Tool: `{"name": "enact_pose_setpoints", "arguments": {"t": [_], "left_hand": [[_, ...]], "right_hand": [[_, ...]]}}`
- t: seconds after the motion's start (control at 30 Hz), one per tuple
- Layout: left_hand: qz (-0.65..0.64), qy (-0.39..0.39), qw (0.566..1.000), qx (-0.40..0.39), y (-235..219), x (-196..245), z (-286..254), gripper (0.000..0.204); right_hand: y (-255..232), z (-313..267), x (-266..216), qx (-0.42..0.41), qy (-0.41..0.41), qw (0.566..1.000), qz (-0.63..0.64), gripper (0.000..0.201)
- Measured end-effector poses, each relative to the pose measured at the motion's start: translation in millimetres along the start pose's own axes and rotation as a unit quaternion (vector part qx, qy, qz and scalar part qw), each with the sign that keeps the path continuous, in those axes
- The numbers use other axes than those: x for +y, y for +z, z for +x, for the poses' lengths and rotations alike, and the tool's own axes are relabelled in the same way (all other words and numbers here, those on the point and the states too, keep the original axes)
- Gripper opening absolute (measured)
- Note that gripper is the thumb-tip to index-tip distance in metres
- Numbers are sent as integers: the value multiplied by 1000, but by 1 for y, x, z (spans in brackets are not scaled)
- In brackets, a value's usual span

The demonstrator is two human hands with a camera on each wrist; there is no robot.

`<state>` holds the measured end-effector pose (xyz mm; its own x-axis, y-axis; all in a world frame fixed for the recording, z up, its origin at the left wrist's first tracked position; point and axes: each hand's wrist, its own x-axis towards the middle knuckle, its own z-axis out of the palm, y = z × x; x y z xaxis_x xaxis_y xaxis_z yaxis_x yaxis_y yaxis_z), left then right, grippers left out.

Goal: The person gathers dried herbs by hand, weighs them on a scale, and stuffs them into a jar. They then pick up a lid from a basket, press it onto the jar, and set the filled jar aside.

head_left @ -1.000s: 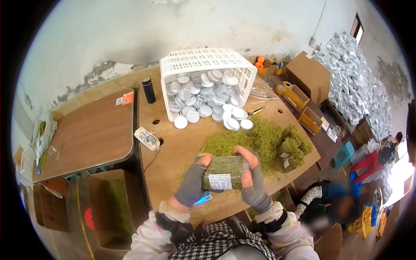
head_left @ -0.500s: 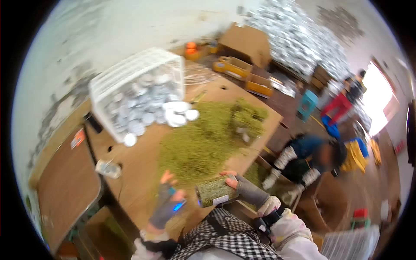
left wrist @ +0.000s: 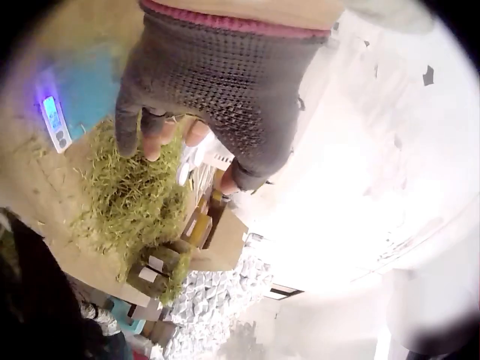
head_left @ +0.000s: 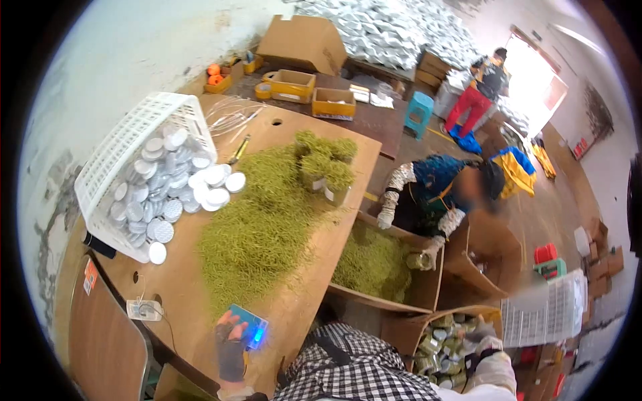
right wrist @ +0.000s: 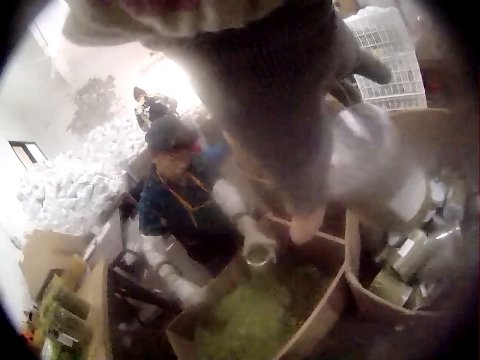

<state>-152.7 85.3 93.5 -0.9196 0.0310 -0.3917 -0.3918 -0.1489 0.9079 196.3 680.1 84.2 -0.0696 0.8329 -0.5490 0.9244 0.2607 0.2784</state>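
My right hand, in a grey fingerless glove, reaches over a cardboard box of packed clear jars. In the right wrist view its thumb and a finger hold a blurred clear jar. My left hand, gloved the same way, is at a small blue digital scale on the table, its fingers loosely bent and overlapping the scale's edge in the head view. The scale's display is lit. Beyond this hand spreads a heap of dried green plant strands.
A tipped white basket spills silvery lids onto the table. Filled jars stand at the table's far edge. A person leans over a cardboard box of green strands. A white crate stands farther right.
The head view has turned right. My right hand has carried the jar from over the table to the box of jars. My left hand let go of the jar and came down to the scale.
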Motion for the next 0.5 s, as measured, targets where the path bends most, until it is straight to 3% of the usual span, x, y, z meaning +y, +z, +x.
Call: {"name": "enact_pose_setpoints", "arguments": {"t": [0.03,0.13,0.2,0.27,0.33,0.4,0.5], "left_hand": [[16,21,1000,-12,5,3,4,52],[24,53,998,-31,14,1,18,56],[26,60,997,-29,13,-2,24,58],[32,68,997,-22,12,-1,22,60],[27,53,998,33,12,3,14,62],[43,56,995,72,7,0,6,62],[65,54,987,140,2,-2,-14,62]], "right_hand": [[3,9,-8,-13,7,1000,9,143],[12,61,-59,10,-172,981,89,116],[-46,-1,-150,-1,-257,956,141,99],[-33,60,-214,34,-401,898,176,106],[-84,-8,-290,107,-402,900,129,112],[-86,24,-361,139,-495,838,182,117],[-111,4,-453,237,-584,746,215,122]]}}
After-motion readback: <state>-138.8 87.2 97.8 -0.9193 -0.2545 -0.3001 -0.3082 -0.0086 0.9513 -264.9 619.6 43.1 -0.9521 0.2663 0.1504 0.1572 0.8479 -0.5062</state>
